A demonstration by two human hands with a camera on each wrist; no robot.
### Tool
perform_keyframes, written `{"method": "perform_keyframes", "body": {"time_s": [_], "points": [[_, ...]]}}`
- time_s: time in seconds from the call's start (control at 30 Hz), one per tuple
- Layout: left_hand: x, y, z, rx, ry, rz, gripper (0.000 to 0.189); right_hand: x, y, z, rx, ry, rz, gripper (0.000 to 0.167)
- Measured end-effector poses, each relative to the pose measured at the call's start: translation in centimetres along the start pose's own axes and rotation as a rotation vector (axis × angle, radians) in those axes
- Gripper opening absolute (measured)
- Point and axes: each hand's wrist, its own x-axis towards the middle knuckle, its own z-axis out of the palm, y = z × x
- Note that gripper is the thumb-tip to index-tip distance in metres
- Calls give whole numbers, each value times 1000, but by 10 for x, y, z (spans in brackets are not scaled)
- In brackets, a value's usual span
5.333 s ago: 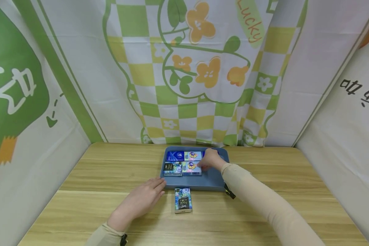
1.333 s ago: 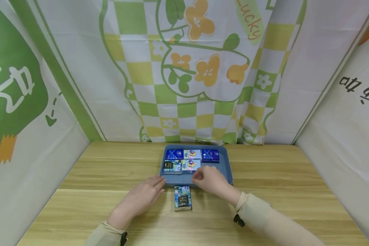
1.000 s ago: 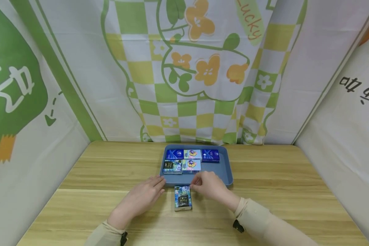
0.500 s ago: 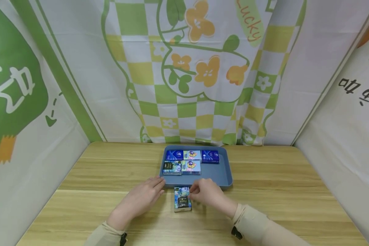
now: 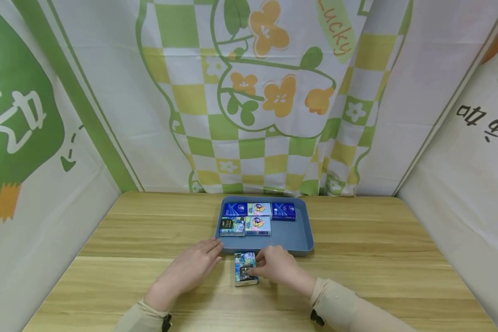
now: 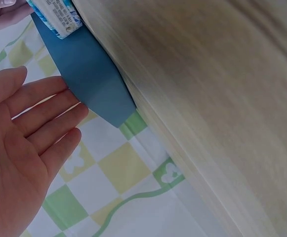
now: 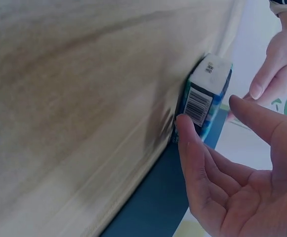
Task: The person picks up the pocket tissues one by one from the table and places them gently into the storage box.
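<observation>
A loose tissue pack [image 5: 246,269] with a blue-green floral print and a black label lies on the table in front of the blue tray [image 5: 286,244]. At its right edge is my right hand [image 5: 279,265], thumb over the top. In the right wrist view, one fingertip [image 7: 185,123] is at the barcode side of the pack [image 7: 202,94], and the thumb stands apart from the fingers. My left hand [image 5: 192,265] lies with fairly straight fingers, its fingertips at the tray's front left corner. The left wrist view shows those fingers against the tray wall [image 6: 96,74].
Inside the tray, the back row has a dark blue pack [image 5: 235,209], a light cartoon pack [image 5: 259,209] and another dark blue pack [image 5: 284,210]. The front row has a floral pack [image 5: 232,226] and a cartoon pack [image 5: 258,225]. A printed curtain [image 5: 257,157] hangs behind the table.
My right hand has left the dark blue pack at the tray's back right and come forward to the loose floral pack's right side. My left hand has stayed at the tray corner.
</observation>
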Motion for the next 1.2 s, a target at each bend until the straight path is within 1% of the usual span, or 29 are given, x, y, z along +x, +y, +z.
{"method": "perform_keyframes", "body": {"time_s": [0.07, 0.43, 0.57, 0.7, 0.93, 1.2], "points": [[0, 0, 0, 1, 1, 0, 39, 0, 0, 2, -12, -3, 1, 46], [1, 0, 0, -5, -4, -4, 39, 2, -1, 11, -80, 4, 14, 42], [1, -1, 1, -2, -7, -5, 40, 2, -3, 12, -98, 0, 24, 43], [1, -1, 2, -1, -9, -6, 40, 3, -3, 12, -71, -15, 32, 45], [0, -2, 2, 2, -9, -1, 40, 8, 2, 14, 46, -77, 58, 46], [0, -2, 2, 6, 5, 10, 39, 10, 3, 13, 106, -144, 71, 37]]}}
